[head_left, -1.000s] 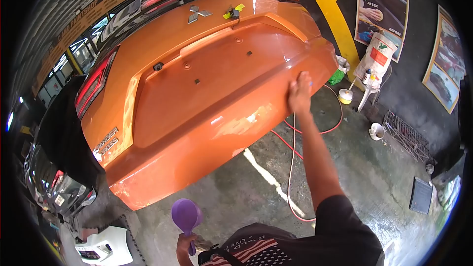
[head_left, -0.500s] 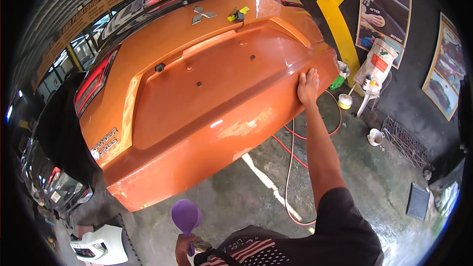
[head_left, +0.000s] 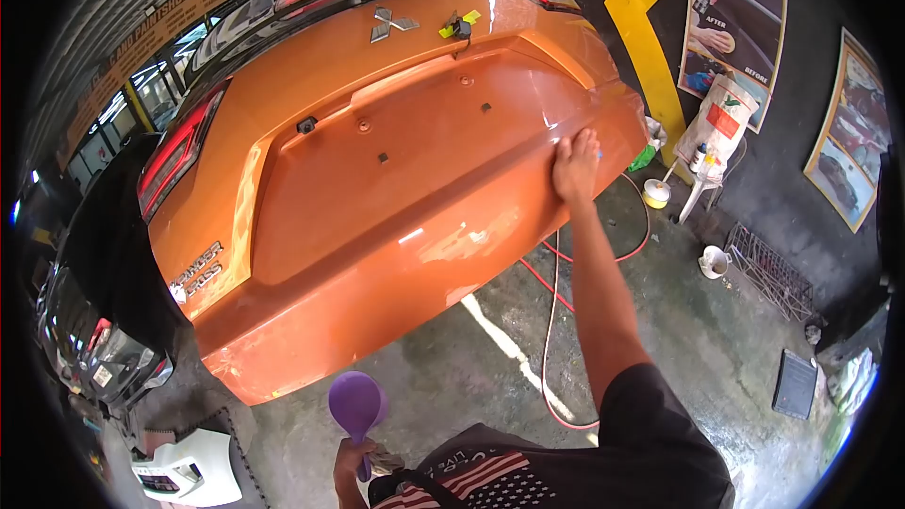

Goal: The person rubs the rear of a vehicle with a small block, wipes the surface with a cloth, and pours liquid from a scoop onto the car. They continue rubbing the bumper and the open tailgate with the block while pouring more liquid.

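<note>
My right hand [head_left: 576,166] is pressed palm down on the lower right of an orange car tailgate [head_left: 368,236], fingers together. A small bit of blue [head_left: 598,154] shows at the edge of that hand; the rest of what lies under the palm is hidden. Low in the view, my left hand [head_left: 353,461] is wrapped round the handle of a purple water dipper [head_left: 356,404], held upright apart from the tailgate. The dipper's bowl is on top, and its contents cannot be made out. The tailgate carries a three-diamond badge [head_left: 392,24] and a dangling black connector [head_left: 460,29] with yellow tape.
Red hoses [head_left: 556,349] trail over the wet concrete floor. To the right are a pan [head_left: 656,193], a white stool [head_left: 698,196] with a sack [head_left: 721,127], a bucket [head_left: 715,262] and a metal rack [head_left: 768,273]. A white bumper [head_left: 193,469] and a dark car [head_left: 99,330] are at left.
My right hand has slid a little to the left along the tailgate, still pressed on it. The dipper in my left hand has risen slightly.
</note>
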`<action>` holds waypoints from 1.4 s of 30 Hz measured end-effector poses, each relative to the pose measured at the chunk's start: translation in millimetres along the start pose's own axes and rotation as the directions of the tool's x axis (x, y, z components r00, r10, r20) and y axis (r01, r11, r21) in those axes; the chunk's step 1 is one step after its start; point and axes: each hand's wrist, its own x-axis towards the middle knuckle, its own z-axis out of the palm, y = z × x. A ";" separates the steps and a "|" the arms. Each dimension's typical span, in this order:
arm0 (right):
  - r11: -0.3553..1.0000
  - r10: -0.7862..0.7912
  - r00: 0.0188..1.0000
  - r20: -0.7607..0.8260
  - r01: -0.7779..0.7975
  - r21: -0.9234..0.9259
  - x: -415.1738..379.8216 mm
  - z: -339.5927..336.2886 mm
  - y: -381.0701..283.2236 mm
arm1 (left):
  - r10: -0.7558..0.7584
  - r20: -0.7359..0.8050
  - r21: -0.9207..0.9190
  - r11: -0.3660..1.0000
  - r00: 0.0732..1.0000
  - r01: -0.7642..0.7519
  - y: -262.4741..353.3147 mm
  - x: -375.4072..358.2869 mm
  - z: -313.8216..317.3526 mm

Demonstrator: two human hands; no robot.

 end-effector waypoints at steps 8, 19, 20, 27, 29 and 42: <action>0.917 -0.399 0.917 0.021 0.398 0.026 -93.1 -14.2 -57.7 | 0.020 0.057 0.096 0.995 0.998 -0.025 -11.4 27.0 -14.7; 0.930 -0.366 0.889 0.275 0.335 0.155 -182.8 -30.7 -124.8 | 0.013 0.175 0.046 0.999 0.984 -0.021 13.6 43.0 7.9; 0.917 -0.399 0.887 0.233 0.387 0.098 -163.3 -32.9 -114.7 | 0.026 0.191 0.071 0.997 0.981 -0.040 10.8 46.5 8.5; 0.983 -0.180 0.984 0.018 0.180 -0.037 -70.1 -2.3 -73.2 | 0.078 0.237 0.194 0.973 0.968 -0.126 11.4 67.9 27.5; 0.945 -0.328 0.942 0.072 0.328 0.015 -155.2 -18.6 -124.1 | 0.057 0.253 0.166 0.981 0.966 -0.101 22.3 69.2 34.6; 0.901 -0.426 0.900 0.091 0.412 0.138 -145.0 -28.8 -114.1 | 0.082 0.371 0.229 0.957 0.925 -0.177 30.6 84.0 56.7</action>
